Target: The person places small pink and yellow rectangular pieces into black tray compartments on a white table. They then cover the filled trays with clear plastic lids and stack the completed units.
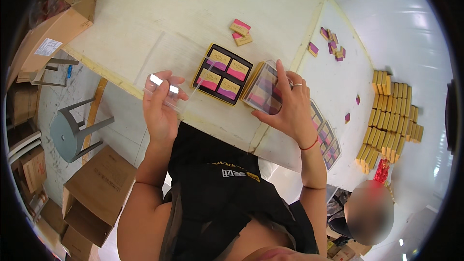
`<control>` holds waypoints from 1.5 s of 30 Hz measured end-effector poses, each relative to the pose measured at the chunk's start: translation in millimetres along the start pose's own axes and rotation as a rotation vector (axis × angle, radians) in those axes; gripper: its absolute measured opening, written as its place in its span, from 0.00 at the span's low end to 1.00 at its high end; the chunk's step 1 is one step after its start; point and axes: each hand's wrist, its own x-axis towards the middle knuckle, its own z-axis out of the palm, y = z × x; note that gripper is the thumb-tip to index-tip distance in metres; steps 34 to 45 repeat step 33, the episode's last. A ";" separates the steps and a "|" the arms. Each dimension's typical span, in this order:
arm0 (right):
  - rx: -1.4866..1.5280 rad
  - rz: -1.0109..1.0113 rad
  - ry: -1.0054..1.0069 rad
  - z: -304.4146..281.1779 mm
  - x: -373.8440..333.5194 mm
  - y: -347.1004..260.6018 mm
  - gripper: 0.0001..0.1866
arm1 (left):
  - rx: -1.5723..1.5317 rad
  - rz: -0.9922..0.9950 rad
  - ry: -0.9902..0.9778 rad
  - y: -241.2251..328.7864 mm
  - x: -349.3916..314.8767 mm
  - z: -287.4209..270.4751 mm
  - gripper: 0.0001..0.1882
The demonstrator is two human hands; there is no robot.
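My left hand [162,108] grips a clear plastic lid [169,58] by its near edge, fingers curled against it. The lid's far corner reaches over the side of an open square box [224,74], dark inside with a gold outer edge. Four compartments in that box hold small gold, pink and purple packets. Just right of it, my right hand [294,111] is closed around a second box [263,87], which has a clear cover and similar packets showing through. Its thumb lies along the near side and its fingers along the far right side; this box is tilted.
Two loose packets [241,32] lie beyond the open box. More covered boxes [328,140] line the right table edge. Farther right are scattered small packets [333,46] and stacked gold boxes [391,111]. A grey stool [67,135] and cartons [99,188] stand left; another person [367,212] is lower right.
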 end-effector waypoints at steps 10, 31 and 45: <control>0.147 0.049 0.047 1.3 -11.6 3.2 0.60 | -0.029 0.027 -0.087 -4.2 0.8 -1.8 0.11; 0.100 0.030 0.034 10.8 5.3 2.0 0.61 | -0.040 0.004 -0.102 -4.0 0.6 -6.0 0.12; 0.162 0.045 0.037 12.6 3.1 3.2 0.62 | -0.031 -0.010 -0.105 -3.1 1.3 -4.9 0.13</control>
